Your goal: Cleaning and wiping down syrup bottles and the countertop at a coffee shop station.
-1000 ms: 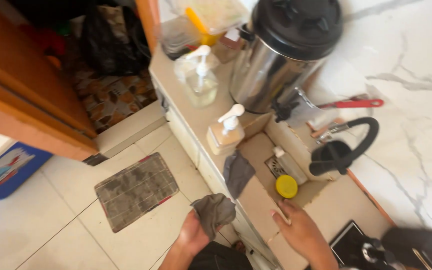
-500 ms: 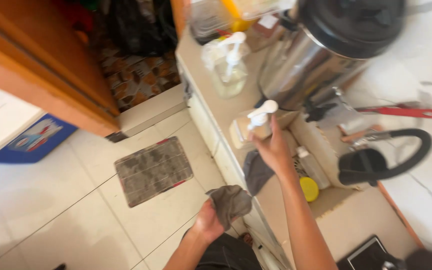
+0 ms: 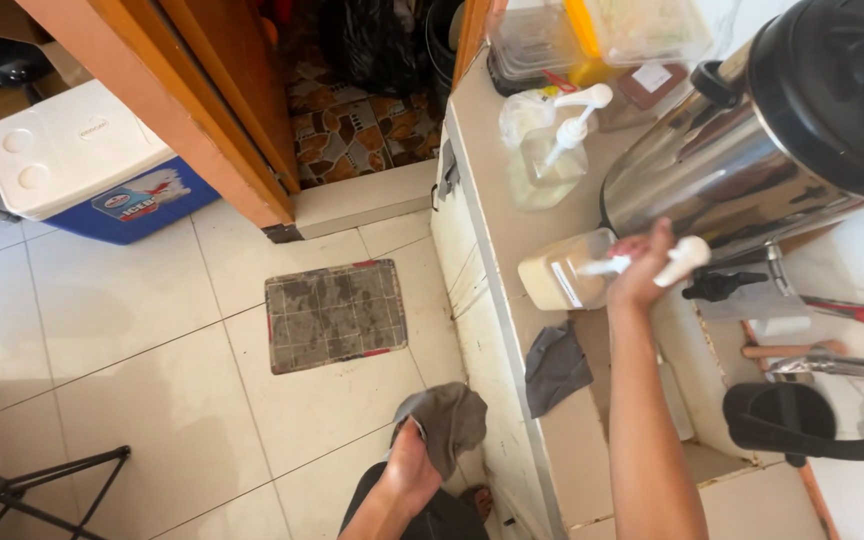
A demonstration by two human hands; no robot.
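My right hand [image 3: 640, 272] is closed on the white pump head of a pump bottle [image 3: 558, 274] of pale tan liquid, which leans over on the beige counter [image 3: 512, 225]. My left hand [image 3: 411, 466] hangs low beside the counter front and grips a crumpled grey cloth [image 3: 448, 419]. A second grey cloth [image 3: 555, 366] drapes over the counter edge just below the bottle. Two clear pump bottles [image 3: 552, 150] stand farther back on the counter.
A large steel urn [image 3: 752, 150] with a black lid and a tap stands right of my hand. Plastic food containers [image 3: 602, 35] sit at the back. A worn floor mat [image 3: 334, 314], a white and blue cooler [image 3: 82, 165] and wooden doors [image 3: 212, 110] lie to the left.
My right hand rose from the counter near a yellow lid to the pump bottle and took hold of its pump; the bottle now leans. The left hand kept the grey cloth.
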